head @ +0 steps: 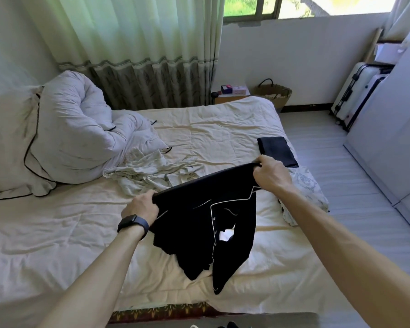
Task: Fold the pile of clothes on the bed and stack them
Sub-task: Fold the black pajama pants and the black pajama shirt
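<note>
A black button-up shirt point(206, 223) with white piping hangs above the bed, its lower end touching the cream sheet point(57, 233). My left hand point(141, 207) grips its top edge on the left, and my right hand point(269, 172) grips the same edge on the right. A folded black garment point(276, 150) lies flat near the bed's right edge. Behind the shirt a crumpled pale green garment point(149, 171) is spread on the sheet. A pale patterned cloth point(303, 188) lies under my right forearm at the bed's edge.
A bunched white duvet point(76, 129) and a pillow point(7, 143) fill the left of the bed. A nightstand point(232, 93), a woven basket point(273, 93), suitcases point(357, 91) and a white wardrobe point(393, 143) stand along the far and right sides.
</note>
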